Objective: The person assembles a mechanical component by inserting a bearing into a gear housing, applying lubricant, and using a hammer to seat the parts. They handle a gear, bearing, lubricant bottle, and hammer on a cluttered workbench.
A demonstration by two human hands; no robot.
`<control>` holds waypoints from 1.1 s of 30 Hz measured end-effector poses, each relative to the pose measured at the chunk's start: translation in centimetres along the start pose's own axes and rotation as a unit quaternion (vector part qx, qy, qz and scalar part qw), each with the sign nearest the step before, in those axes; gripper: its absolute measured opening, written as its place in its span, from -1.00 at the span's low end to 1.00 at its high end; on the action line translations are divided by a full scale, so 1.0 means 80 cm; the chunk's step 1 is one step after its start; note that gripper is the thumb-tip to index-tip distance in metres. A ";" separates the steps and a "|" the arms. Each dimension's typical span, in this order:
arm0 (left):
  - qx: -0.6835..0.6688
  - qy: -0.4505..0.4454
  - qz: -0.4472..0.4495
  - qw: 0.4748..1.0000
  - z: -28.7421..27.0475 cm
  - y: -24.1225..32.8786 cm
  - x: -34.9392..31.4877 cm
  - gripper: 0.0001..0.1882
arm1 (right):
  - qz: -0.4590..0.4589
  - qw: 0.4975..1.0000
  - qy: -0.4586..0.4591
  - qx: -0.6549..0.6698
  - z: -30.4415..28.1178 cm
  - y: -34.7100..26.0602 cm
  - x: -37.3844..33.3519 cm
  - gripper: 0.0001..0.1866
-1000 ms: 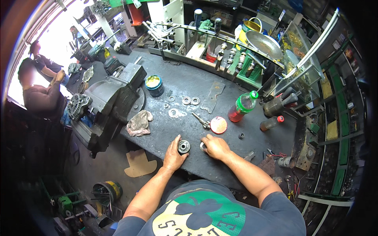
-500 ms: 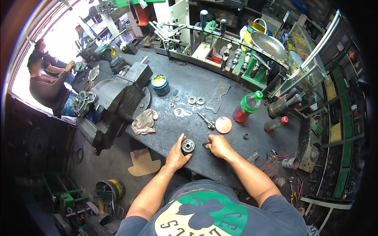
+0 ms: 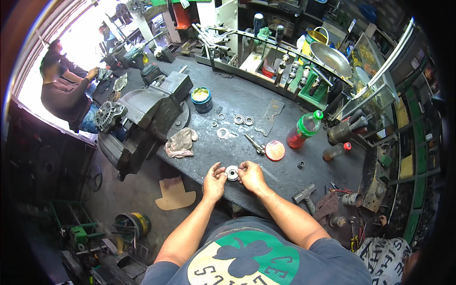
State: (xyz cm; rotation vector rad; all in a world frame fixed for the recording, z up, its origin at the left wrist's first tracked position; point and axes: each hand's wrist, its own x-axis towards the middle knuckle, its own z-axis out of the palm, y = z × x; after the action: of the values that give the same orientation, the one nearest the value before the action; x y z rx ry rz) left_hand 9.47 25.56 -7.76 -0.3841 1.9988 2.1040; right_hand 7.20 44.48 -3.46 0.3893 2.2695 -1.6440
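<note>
At the front edge of the bench, my left hand [image 3: 215,184] grips a round toothed metal gear [image 3: 232,173] from its left side. My right hand [image 3: 251,177] closes on the same gear from the right, with thumb and fingers at its rim. A bore shows in the middle of its upper face. Beyond my hands lie a toothed metal shaft [image 3: 255,143] and an orange-red round lid [image 3: 275,150]. Several loose metal rings [image 3: 222,133] are farther back, near an open blue tub [image 3: 201,100] of yellowish grease. A small dark bushing [image 3: 300,164] stands to the right.
A big bench vise [image 3: 152,107] and a crumpled rag [image 3: 181,143] are at left. Bottles of red [image 3: 304,129] and dark liquid [image 3: 336,151] stand right, with a hammer [image 3: 305,194] nearer. One person [image 3: 64,99] sits far left; another in patterned cloth [image 3: 384,259] is lower right.
My right hand has moved left onto the gear; the small dark piece it held no longer shows. A person has come into view at lower right. The view has shifted slightly.
</note>
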 end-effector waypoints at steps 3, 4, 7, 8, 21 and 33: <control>0.017 -0.007 0.002 1.000 0.000 0.004 0.001 -0.28 | -0.059 0.993 0.016 -0.097 0.003 0.010 0.006 -0.78; 0.033 -0.009 0.008 0.999 0.001 0.006 0.000 -0.28 | -0.060 0.993 0.020 -0.101 0.002 0.014 0.006 -0.78; 0.037 0.000 0.001 0.999 0.004 0.014 -0.004 -0.29 | -0.050 0.995 0.029 -0.079 0.001 0.032 0.007 -0.77; 0.029 0.005 -0.006 1.000 0.005 0.015 -0.003 -0.29 | -0.038 0.998 0.029 -0.052 0.003 0.039 0.008 -0.76; 0.052 0.001 -0.020 0.998 0.010 0.011 0.004 -0.25 | -0.039 0.982 0.048 -0.181 0.005 0.017 0.009 -0.66; 0.085 0.025 -0.087 0.992 0.019 0.049 0.011 -0.20 | -0.008 0.984 -0.002 -0.178 -0.011 -0.003 0.023 -0.61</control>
State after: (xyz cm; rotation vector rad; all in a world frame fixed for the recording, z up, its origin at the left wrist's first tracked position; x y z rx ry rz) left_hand 7.27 26.80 -4.29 -0.5621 2.0712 1.8230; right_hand 5.36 45.34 -3.75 0.2794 2.5031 -1.2068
